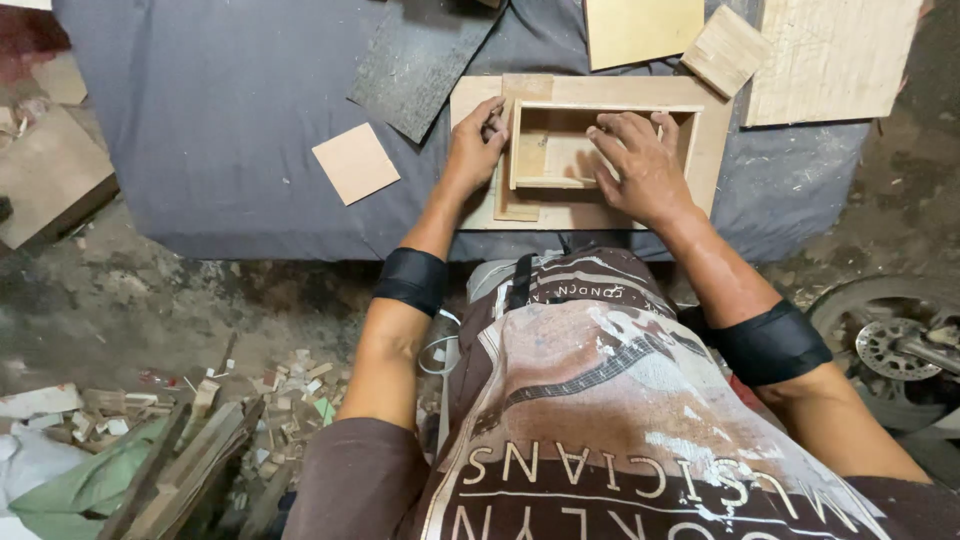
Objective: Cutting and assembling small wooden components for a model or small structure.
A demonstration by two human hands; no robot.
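A small open wooden box frame (600, 108) of pale plywood lies on a flat plywood board (715, 150) on a grey cloth-covered surface. My left hand (475, 150) rests at the frame's left wall and holds a thin dark pencil-like thing between its fingers. My right hand (640, 160) lies flat inside the frame, fingers spread, pressing down on its bottom and near wall. Both forearms wear black bands.
Loose plywood pieces lie around: a small square (355, 162) to the left, a dark rough sheet (420, 60), a yellowish panel (640, 30), a small block (727, 48), a large board (830, 55). Wood scraps (200, 420) litter the floor; a wheel (890, 340) stands right.
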